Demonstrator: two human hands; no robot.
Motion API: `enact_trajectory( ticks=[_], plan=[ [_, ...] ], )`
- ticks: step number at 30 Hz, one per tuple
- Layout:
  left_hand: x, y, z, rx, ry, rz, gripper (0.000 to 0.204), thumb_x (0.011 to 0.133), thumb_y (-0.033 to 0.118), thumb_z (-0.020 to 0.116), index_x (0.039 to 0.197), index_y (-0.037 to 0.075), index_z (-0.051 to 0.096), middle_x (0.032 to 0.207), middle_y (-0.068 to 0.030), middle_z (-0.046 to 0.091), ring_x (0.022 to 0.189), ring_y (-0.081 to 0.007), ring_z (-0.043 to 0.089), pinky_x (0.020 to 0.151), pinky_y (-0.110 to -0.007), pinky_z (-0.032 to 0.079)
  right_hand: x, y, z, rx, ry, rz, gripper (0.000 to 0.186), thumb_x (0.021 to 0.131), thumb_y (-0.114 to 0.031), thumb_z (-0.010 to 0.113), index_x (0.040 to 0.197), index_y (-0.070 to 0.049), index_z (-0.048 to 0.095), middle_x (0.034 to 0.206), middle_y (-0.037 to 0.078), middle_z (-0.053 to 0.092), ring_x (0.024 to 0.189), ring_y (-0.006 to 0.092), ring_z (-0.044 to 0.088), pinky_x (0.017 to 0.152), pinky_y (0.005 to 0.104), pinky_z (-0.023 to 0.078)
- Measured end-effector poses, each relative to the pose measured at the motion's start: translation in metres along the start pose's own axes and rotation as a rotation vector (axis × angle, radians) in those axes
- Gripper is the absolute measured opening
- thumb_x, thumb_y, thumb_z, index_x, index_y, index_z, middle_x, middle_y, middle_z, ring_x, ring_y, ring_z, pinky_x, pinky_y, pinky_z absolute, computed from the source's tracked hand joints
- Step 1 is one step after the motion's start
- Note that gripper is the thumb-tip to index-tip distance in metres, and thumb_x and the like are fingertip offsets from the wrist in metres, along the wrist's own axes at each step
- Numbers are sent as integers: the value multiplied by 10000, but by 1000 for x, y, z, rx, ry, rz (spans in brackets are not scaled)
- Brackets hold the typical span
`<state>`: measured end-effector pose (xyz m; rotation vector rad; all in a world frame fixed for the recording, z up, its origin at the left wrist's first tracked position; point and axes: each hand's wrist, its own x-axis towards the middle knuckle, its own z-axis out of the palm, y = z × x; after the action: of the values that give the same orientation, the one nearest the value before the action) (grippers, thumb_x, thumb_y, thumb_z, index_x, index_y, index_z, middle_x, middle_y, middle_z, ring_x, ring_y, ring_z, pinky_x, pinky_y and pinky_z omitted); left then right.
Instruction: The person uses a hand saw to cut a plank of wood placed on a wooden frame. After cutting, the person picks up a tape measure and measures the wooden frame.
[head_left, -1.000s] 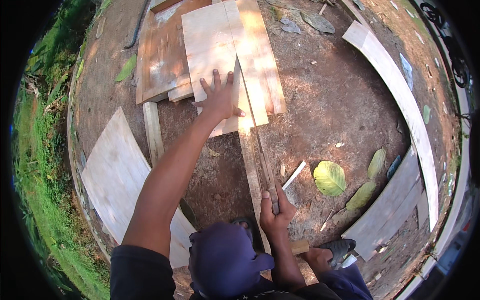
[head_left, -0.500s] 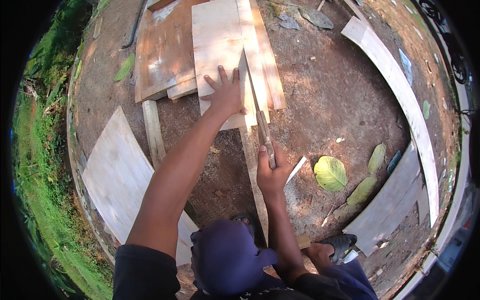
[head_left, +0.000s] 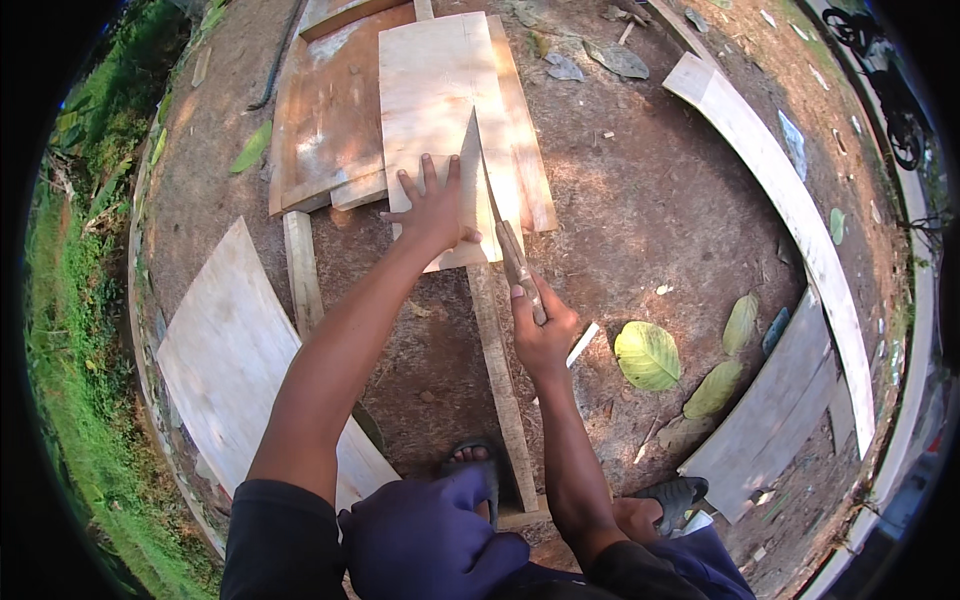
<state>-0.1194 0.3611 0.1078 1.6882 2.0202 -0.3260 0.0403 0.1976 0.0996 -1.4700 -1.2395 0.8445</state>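
A pale plywood board [head_left: 430, 85] lies over a wooden support ahead of me. My left hand [head_left: 432, 212] rests on its near part, palm down with fingers spread. In my right hand [head_left: 545, 330] is the wooden handle of a handsaw [head_left: 485, 165], with the fingers wrapped round it. The blade points away from me along the right side of the board, close beside my left hand. Whether the teeth sit in a cut is hard to make out. A long wooden batten [head_left: 500, 380] runs from beneath the board toward my feet.
A brown wooden panel [head_left: 345, 130] adjoins the board on the left. Thin pale sheets lie at left [head_left: 235, 330] and right [head_left: 765, 410], beside a long curved-looking strip [head_left: 790, 190]. A yellow-green leaf [head_left: 647, 355] lies on the dirt. My sandalled foot [head_left: 475, 455] is near the batten.
The handsaw and my right hand have moved a little forward, away from me, relative to the board. My left hand stays pressed on the board. The whole view has shifted slightly.
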Motion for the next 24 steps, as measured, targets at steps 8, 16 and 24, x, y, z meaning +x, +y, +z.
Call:
enact_trajectory(
  ticks=[8,16,24],
  plan=[
    [-1,-4,-6,33,-54,50,1342,664,459,949,1665,346,62,1743,-76,-89,1550,-529,-68,1044,-907,251,5,-7,0,-30,17,-7,317,956,-124,702,1222,48,716,777,111,728,660,74,612,590,274,499],
    [5,-1,-4,32,-32,46,1346,656,457,953,1665,324,72,1742,-85,-29,1544,-542,-22,1025,-905,292,-15,-34,5,-147,-6,72,388,938,-114,697,1257,104,661,850,254,745,711,254,761,604,358,566],
    [11,-8,0,10,-68,45,1354,664,438,956,1664,343,50,1745,-33,-87,1555,-507,-84,1053,-890,285,-76,-76,-51,-185,-85,193,409,947,-121,692,1289,98,643,878,235,751,762,243,771,674,332,584]
  ],
)
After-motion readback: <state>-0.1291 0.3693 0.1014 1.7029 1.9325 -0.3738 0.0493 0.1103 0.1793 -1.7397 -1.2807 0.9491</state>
